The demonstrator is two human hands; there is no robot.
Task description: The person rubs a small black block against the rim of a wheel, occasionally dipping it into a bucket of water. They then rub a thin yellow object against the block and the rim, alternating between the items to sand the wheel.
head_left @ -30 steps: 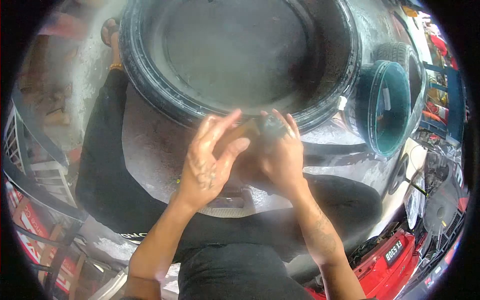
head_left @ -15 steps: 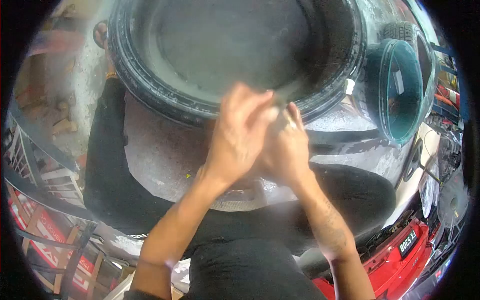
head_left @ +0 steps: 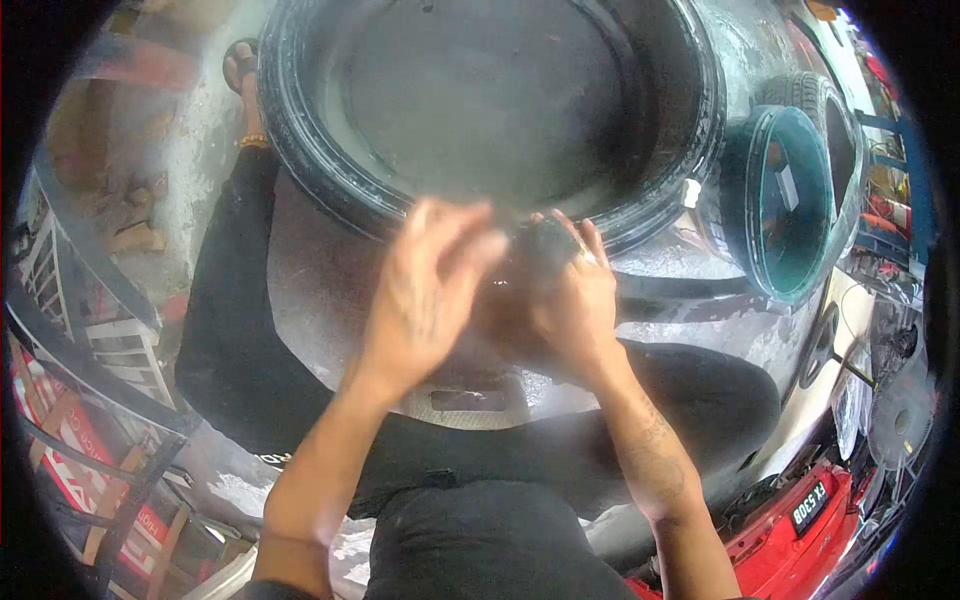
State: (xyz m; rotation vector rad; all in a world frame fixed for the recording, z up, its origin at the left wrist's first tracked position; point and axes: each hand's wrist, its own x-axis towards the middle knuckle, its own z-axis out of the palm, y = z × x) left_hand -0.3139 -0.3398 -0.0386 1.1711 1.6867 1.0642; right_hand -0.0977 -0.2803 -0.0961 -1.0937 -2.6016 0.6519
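Hands meet low over the near edge of a big dark tub [head_left: 320, 190], with its wide, round mouth opening just beyond the fingertips. From where I'm standing, the left hand [head_left: 425, 290] looks loosely open, fingers bent and thumb held apart, and I can't see anything in it, though its tips are blurred. The right hand [head_left: 575, 300] is curled round a dark lump [head_left: 548, 245], too smeared for me to say what it is. That lump sits at the right hand's fingers, on the side facing the left hand, and close to the tub's ridged rim; whether it touches the rim I can't tell.

On the left side, a stretch of grey floor [head_left: 305, 290] gives the left arm room before the black-trousered left leg [head_left: 225, 300]. The right side is tighter: the bent right leg [head_left: 700, 400] lies beside the forearm, and past the tub's edge stands a teal round container [head_left: 755, 200], its opening turned sideways, with a tyre [head_left: 825, 100] just behind. Further off, there's a red car bumper [head_left: 800, 530] near a round fan [head_left: 903, 420]
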